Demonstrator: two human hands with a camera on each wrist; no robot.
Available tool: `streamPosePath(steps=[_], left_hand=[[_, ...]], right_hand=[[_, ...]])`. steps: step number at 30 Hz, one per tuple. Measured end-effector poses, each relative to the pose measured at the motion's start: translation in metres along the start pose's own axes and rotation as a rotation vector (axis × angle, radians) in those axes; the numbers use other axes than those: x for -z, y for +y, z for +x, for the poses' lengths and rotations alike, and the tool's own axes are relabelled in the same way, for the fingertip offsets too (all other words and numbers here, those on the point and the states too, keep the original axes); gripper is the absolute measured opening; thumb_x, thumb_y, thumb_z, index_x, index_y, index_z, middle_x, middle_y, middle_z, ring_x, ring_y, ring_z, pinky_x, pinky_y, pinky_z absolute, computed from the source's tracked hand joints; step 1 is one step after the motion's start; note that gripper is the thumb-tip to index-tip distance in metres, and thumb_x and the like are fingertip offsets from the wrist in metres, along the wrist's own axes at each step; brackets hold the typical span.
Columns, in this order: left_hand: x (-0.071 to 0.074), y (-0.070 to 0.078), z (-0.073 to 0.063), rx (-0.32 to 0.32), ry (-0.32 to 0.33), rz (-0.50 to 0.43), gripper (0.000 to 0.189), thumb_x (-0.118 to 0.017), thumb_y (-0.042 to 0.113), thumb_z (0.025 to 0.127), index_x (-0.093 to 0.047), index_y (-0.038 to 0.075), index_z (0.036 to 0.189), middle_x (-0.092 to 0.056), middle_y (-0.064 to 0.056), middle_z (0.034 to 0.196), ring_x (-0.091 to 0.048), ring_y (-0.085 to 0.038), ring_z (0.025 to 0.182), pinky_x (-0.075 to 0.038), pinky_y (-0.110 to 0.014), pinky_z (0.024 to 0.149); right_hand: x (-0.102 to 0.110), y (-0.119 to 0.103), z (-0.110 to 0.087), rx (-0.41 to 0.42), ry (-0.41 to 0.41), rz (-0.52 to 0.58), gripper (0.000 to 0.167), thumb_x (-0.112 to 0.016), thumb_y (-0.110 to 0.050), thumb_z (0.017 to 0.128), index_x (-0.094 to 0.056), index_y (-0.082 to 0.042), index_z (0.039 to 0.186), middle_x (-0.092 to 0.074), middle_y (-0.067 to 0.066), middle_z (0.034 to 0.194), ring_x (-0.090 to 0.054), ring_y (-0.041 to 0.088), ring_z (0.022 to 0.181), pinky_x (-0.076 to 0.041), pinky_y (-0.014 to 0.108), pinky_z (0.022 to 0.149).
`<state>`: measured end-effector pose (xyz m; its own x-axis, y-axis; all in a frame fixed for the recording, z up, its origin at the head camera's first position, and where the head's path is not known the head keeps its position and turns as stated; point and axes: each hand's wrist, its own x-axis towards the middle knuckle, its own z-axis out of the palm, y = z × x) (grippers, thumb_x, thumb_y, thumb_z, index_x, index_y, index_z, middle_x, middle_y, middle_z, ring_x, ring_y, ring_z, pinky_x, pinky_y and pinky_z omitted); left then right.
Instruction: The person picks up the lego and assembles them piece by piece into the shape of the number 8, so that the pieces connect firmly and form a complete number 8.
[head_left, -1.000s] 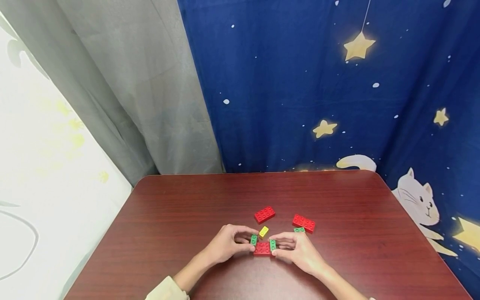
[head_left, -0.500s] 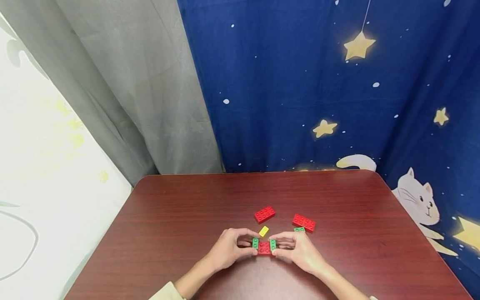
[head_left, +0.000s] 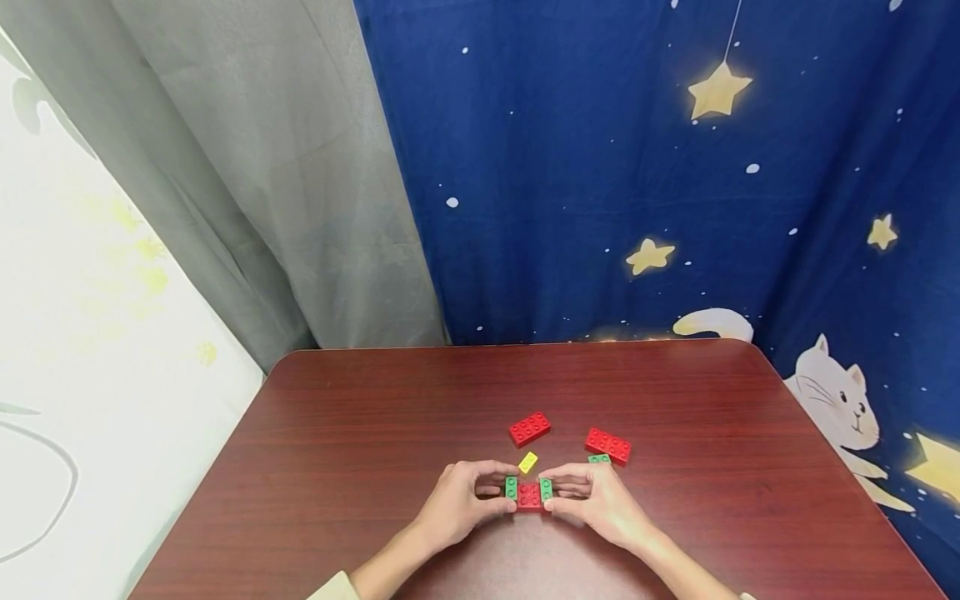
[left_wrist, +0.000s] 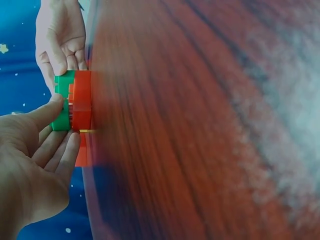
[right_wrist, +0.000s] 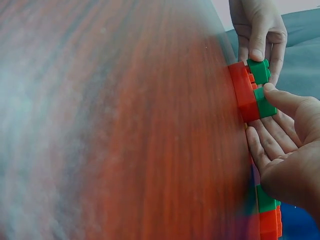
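A red building brick (head_left: 528, 497) lies on the table between the hands, studs up. Across its left end sits a green brick (head_left: 511, 487), which my left hand (head_left: 455, 500) pinches between thumb and fingers. My right hand (head_left: 606, 504) pinches a second green brick (head_left: 546, 489) on the right end. In the right wrist view both green bricks stand on the red brick (right_wrist: 242, 95), with bare red studs in the gap between them. The left wrist view shows my left thumb and fingers at the near green brick (left_wrist: 61, 117).
Beyond the hands lie a small yellow brick (head_left: 528, 462) and a loose red brick (head_left: 529, 429). Further right is another red brick (head_left: 608, 446), with a green brick (head_left: 599, 459) close against its near side, partly behind my right hand. Curtains hang behind the table (head_left: 390, 392).
My left hand and its green brick have come slightly nearer and to the right, and the brick now lines up with the red brick's left end. My right hand has hardly moved.
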<state>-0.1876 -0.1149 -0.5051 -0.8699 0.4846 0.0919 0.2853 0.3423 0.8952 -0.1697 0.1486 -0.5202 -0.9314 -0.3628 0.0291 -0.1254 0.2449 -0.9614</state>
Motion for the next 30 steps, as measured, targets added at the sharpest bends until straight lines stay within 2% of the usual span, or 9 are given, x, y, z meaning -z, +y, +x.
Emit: streamPosePath(steps=[5,12,19,30], left_hand=[[-0.0009,-0.0017,-0.0007,-0.029,0.013,0.025,0.036,-0.09,0.011,0.086,-0.08,0.012,0.121,-0.079,-0.007,0.116,-0.076,-0.01,0.097,-0.06,-0.02,0.077],[0.0003,-0.0051,-0.0016,-0.016,0.024,0.054,0.036,-0.091,0.014,0.085,-0.081,0.016,0.12,-0.079,0.0,0.115,-0.075,-0.005,0.097,-0.059,-0.018,0.076],[-0.0023,-0.0065,-0.0025,-0.039,0.022,0.038,0.036,-0.09,0.013,0.086,-0.081,0.013,0.121,-0.079,-0.005,0.115,-0.076,-0.008,0.098,-0.06,-0.019,0.076],[-0.0038,-0.0073,-0.0021,-0.066,0.036,0.051,0.036,-0.09,0.014,0.085,-0.081,0.013,0.12,-0.079,-0.002,0.114,-0.076,-0.012,0.1,-0.059,-0.018,0.077]], right_hand=[[0.0002,-0.0004,-0.0005,-0.003,0.005,0.004,0.034,-0.085,-0.018,0.092,-0.077,-0.004,0.122,-0.078,0.009,0.118,-0.075,0.026,0.111,-0.057,0.02,0.087],[-0.0008,-0.0004,-0.0001,-0.006,0.009,0.007,0.034,-0.085,-0.018,0.092,-0.077,-0.004,0.122,-0.078,0.01,0.118,-0.075,0.026,0.111,-0.057,0.02,0.087],[-0.0003,-0.0001,-0.0003,-0.013,0.0,0.022,0.034,-0.085,-0.017,0.093,-0.077,-0.004,0.123,-0.078,0.009,0.117,-0.075,0.026,0.111,-0.057,0.019,0.086],[-0.0004,-0.001,0.0002,-0.015,-0.005,0.035,0.034,-0.084,-0.016,0.093,-0.076,-0.003,0.123,-0.078,0.011,0.117,-0.075,0.025,0.11,-0.058,0.019,0.085]])
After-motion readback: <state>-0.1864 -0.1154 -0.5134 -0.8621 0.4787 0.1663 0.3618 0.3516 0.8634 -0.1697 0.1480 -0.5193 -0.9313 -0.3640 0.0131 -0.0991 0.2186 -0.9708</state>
